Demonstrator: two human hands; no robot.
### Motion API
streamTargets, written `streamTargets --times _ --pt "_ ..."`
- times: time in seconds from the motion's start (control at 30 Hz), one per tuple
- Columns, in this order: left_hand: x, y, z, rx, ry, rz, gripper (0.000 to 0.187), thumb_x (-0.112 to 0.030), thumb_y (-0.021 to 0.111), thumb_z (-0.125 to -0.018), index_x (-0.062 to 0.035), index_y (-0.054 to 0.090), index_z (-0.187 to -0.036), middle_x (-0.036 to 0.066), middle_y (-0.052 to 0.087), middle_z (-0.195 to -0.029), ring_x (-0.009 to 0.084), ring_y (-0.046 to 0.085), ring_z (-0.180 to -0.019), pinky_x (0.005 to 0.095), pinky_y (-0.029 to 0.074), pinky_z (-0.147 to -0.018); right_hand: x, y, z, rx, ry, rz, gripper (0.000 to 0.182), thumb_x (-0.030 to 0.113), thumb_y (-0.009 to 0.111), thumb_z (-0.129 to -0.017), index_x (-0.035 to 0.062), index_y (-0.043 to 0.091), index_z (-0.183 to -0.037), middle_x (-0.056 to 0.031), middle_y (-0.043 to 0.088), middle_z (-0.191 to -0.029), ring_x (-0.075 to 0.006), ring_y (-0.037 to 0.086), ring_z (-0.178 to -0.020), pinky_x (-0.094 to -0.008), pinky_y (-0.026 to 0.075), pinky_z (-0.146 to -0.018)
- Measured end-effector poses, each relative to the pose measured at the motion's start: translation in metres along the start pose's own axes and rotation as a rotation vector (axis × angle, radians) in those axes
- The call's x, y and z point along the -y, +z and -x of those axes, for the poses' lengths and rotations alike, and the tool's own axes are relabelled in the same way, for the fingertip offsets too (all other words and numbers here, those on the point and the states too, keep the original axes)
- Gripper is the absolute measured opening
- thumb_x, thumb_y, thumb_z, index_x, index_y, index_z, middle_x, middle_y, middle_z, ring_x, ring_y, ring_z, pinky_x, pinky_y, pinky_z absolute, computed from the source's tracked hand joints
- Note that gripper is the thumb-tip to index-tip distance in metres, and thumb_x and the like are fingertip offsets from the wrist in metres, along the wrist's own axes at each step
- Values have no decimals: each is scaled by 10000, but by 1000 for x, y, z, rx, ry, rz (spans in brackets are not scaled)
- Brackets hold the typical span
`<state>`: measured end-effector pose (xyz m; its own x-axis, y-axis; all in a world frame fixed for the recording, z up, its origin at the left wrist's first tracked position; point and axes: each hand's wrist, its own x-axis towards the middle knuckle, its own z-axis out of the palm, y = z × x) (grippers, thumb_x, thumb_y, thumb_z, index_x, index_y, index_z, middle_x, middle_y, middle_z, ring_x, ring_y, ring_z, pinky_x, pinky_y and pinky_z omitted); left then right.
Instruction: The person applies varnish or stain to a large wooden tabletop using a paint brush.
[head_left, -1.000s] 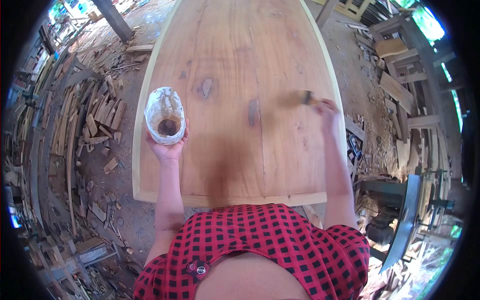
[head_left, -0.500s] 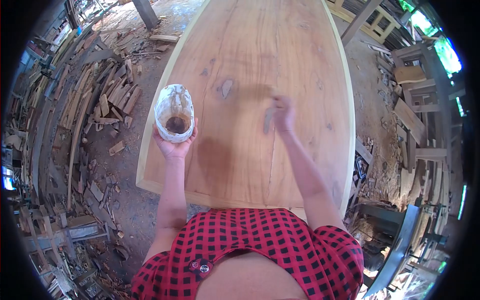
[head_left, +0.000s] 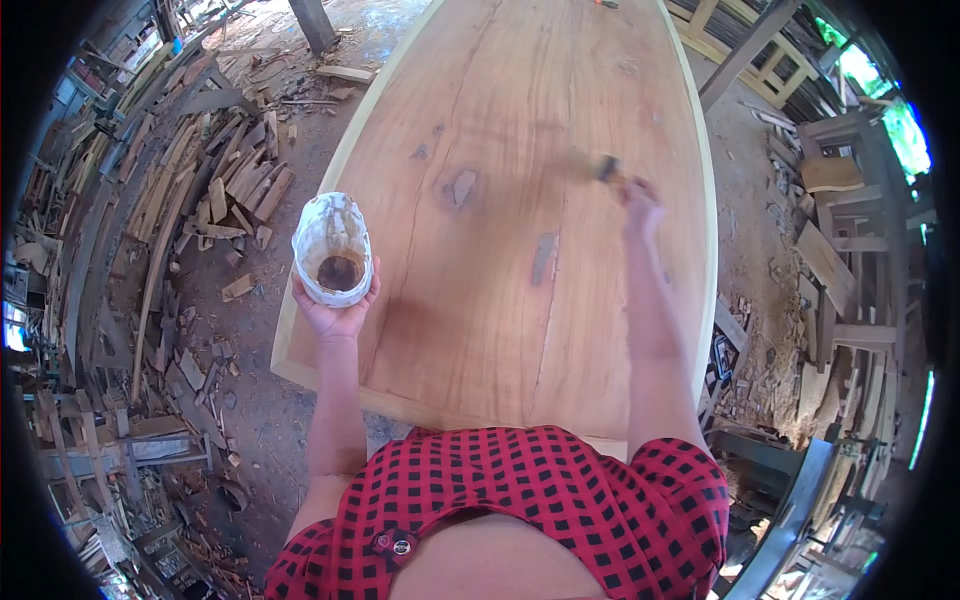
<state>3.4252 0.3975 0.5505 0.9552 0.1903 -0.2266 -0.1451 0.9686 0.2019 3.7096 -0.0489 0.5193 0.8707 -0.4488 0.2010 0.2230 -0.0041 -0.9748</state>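
Observation:
A white-coated container (head_left: 334,225), open at the top with brown matter at its bottom, rests in my left hand (head_left: 340,312), whose fingers wrap round its lower part. It is held over the left edge of a large wooden panel (head_left: 480,330). Over the panel's right half, my right hand (head_left: 641,200) grips a brush (head_left: 611,172) by its handle. The bristles point left and are blurred, so contact with the wood cannot be made out. Grey knots and a long crack mark the panel.
Piled wood offcuts (head_left: 235,195) lie on the dirt floor at the left. A post (head_left: 314,25) stands at the back left. Wooden frames (head_left: 855,240) line the right side. A small object (head_left: 607,4) lies at the panel's far end.
My right hand has moved right with the brush, which now shows more clearly. In the view, my left hand and the container sit slightly lower and farther left.

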Motion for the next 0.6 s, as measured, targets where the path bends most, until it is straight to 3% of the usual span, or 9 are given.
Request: streamTargets --times 0.1,0.13,0.2,0.23,0.33,0.43,0.5,0.57,0.6 --pt "-1 -2 -3 0 -28 -34 893 -605 670 -612 -159 390 -1333 154 432 -1300 449 465 -1115 496 469 -814 25 -97 -31 -296 -39 -74 143 2 628 -746 -22 638 -887 -64 597 -795 -159 574 -720 -271 466 -620" --pt "-1 -3 -3 0 -27 -32 893 -605 670 -612 -159 390 -1333 154 432 -1300 449 465 -1115 496 469 -814 11 -139 -49 -378 -179 65 123 -9 625 -743 -13 646 -864 -69 623 -812 -169 587 -734 -280 474 -651" --pt "0 -3 -6 -24 -20 -72 891 -608 662 -618 -149 387 -1330 162 436 -1292 446 470 -1110 494 472 -809 46 -164 -37 -600 -151 477 114 35 629 -749 12 660 -856 -91 649 -835 -190 603 -734 -293 474 -669" --pt "1 -5 -7 -24 -17 -69 891 -608 662 -618 -149 387 -1330 162 436 -1292 446 470 -1110 494 472 -809 42 -175 -40 -596 -154 476 114 35 629 -749 12 660 -856 -91 649 -835 -190 603 -734 -293 474 -669" --pt "3 -8 -9 -3 -29 -78 890 -615 654 -628 -139 383 -1329 169 443 -1281 447 477 -1101 492 483 -789 34 -171 -40 -520 -366 851 131 148 605 -778 83 684 -860 -126 648 -827 -242 615 -752 -350 474 -684" --pt "8 -7 -12 8 -20 -93 887 -627 645 -638 -137 383 -1329 175 452 -1271 451 485 -1092 488 494 -765 9 -111 -40 -493 -303 1003 163 187 589 -790 97 683 -887 -113 639 -801 -251 607 -759 -356 474 -685" --pt "10 -11 -13 21 -30 -84 891 -641 637 -642 -136 381 -1330 180 455 -1270 455 488 -1087 484 502 -749 -62 -76 -74 -211 -425 1000 191 125 555 -808 59 654 -957 -127 636 -980 -260 589 -922 -369 454 -808" --pt "10 -15 -12 7 -13 -82 888 -644 627 -646 -136 380 -1331 182 456 -1271 455 487 -1088 490 500 -755 -40 9 -32 71 -599 687 209 96 535 -811 72 642 -988 -125 622 -933 -263 570 -904 -364 437 -839" --pt "10 -17 -12 -5 -10 -75 885 -647 618 -650 -136 380 -1332 184 456 -1272 455 487 -1089 495 497 -760 -44 49 -10 131 -553 575 209 72 534 -806 66 648 -980 -116 626 -934 -246 568 -888 -347 434 -832"
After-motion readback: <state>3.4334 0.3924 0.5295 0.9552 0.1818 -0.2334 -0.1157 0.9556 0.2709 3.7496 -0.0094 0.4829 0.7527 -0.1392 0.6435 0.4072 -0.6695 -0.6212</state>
